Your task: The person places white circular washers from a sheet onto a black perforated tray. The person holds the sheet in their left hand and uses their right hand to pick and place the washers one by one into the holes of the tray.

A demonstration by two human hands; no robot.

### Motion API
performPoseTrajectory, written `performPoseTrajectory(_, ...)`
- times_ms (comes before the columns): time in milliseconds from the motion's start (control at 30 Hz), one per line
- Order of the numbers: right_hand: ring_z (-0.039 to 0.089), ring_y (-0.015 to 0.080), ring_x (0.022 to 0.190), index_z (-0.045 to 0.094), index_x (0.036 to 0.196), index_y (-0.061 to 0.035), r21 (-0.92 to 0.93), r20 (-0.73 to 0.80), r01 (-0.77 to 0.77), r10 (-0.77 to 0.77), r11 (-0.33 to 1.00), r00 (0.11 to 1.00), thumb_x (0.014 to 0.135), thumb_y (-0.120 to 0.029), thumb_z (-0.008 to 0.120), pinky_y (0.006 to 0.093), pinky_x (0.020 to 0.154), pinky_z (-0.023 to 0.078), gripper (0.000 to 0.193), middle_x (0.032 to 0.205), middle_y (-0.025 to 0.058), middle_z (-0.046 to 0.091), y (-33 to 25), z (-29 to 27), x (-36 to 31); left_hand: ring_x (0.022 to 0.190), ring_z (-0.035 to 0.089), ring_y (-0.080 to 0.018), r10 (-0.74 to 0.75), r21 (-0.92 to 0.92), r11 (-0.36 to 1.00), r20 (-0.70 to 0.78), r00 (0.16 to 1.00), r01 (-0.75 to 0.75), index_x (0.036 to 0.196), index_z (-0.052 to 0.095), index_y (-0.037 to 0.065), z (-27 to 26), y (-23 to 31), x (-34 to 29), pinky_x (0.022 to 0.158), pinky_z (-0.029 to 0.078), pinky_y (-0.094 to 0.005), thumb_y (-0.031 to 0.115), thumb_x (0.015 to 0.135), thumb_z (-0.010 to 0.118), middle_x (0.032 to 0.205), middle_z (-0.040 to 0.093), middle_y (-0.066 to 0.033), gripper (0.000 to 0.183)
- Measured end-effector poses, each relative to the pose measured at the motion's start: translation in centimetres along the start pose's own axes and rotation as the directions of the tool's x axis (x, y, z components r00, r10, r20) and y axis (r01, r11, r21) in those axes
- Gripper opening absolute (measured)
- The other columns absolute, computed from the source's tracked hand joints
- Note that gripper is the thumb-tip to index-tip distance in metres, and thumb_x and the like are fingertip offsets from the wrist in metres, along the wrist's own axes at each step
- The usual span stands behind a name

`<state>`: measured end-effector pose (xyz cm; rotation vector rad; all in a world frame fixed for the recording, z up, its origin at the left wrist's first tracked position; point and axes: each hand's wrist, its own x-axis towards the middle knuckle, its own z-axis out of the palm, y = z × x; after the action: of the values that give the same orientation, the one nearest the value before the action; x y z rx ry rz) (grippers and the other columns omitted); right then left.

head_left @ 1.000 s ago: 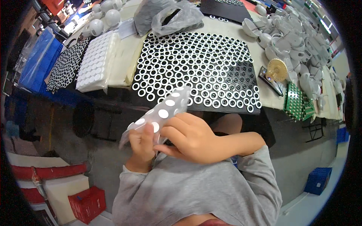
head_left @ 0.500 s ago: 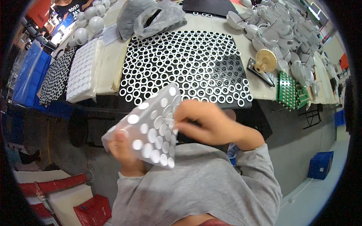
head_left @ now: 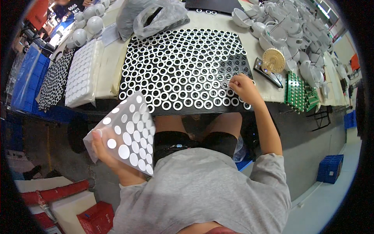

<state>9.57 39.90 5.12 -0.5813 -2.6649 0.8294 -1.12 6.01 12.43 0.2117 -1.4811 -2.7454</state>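
Note:
My left hand (head_left: pixel 107 154) grips a bent translucent sheet (head_left: pixel 120 117) dotted with rows of white discs, its thumb on the face and the fingers hidden behind. The sheet is tilted in front of the table's near edge, left of my lap. Over the right part of a black board (head_left: pixel 196 95) my right hand (head_left: pixel 242 86) reaches down with thumb and fingers pinched; whatever they hold is too small to make out. Most of the board is covered with white rings (head_left: pixel 166 105). Beside my right fingers lie black round parts (head_left: pixel 233 69) without white rings.
A stack of sheets with white discs (head_left: pixel 80 76) lies left of the board, grey plastic bags (head_left: pixel 161 17) behind it. To the right are a cream round part (head_left: pixel 273 60), green circuit boards (head_left: pixel 295 87) and piled white housings (head_left: pixel 284 33). Another person (head_left: pixel 72 9) is at far left.
My right hand has moved from the sheet forward and right to the board. My left hand has shifted left with the sheet. White rings now cover more of the bare black parts.

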Motion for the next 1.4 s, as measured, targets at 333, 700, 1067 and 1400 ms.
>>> performPoseTrajectory(333,0.051,0.0316,0.076,0.061,0.071,0.0007,-0.079,-0.009,-0.089,0.089,0.993,0.996,0.072,-0.018,0.059,0.0388,0.071,0.041,0.018,0.072,0.0161,0.054,0.6,0.9,0.6,0.087,0.054,-0.0233,0.039,0.131,0.991,-0.001,0.999,-0.039,0.099,0.047,0.006,-0.6,-0.4,0.3,0.076,0.045,-0.0363,0.039,0.082,0.049,0.095,0.052,-0.0112,0.037)
performPoseTrajectory(700,0.054,0.0318,0.075,0.059,0.066,0.0009,-0.198,-0.089,-0.117,0.101,0.973,0.991,0.068,-0.018,0.059,0.0392,0.069,0.043,0.019,0.074,0.016,0.056,0.2,1.5,0.8,0.083,0.055,-0.0232,-0.026,0.072,0.997,0.142,0.989,0.015,0.097,0.048,0.003,-1.5,-0.1,0.7,0.073,0.046,-0.0348,0.04,0.082,0.048,0.093,0.054,-0.0128,0.039)
performPoseTrajectory(1067,0.051,0.0275,0.077,0.058,0.077,-0.0011,-0.198,-0.153,0.107,-0.139,0.974,0.978,0.069,-0.004,0.058,0.0347,0.069,0.041,0.008,0.076,0.012,0.054,-0.8,2.2,0.3,0.087,0.053,-0.0252,-0.074,0.051,0.996,0.059,0.996,0.071,0.106,0.046,0.001,-1.8,0.0,0.7,0.075,0.045,-0.0374,0.045,0.083,0.046,0.098,0.053,-0.0156,0.05)
performPoseTrajectory(1400,0.052,0.0287,0.084,0.06,0.082,-0.0012,-0.161,-0.157,0.131,-0.157,0.978,0.975,0.07,-0.004,0.061,0.0344,0.075,0.042,0.013,0.084,0.0118,0.055,-1.5,2.3,-0.1,0.088,0.054,-0.0256,-0.117,0.063,0.992,0.197,0.973,0.106,0.107,0.046,-0.001,-2.0,0.2,0.9,0.076,0.045,-0.0366,0.046,0.083,0.045,0.099,0.054,-0.0173,0.053)
